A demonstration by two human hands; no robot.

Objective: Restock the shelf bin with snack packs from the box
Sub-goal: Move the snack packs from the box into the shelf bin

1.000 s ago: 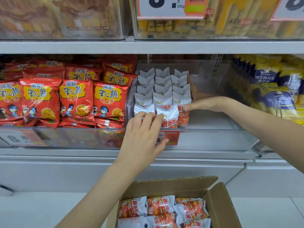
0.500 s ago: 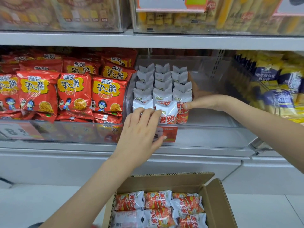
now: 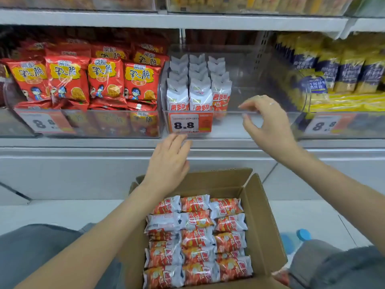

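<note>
The clear plastic shelf bin ahead has three rows of packs at its left, its right side bare. Near me, the brown cardboard box holds white-and-orange foil snack packs, flat in rows. My left hand and right hand hang loose, holding nothing; next I reach down for more.
</note>
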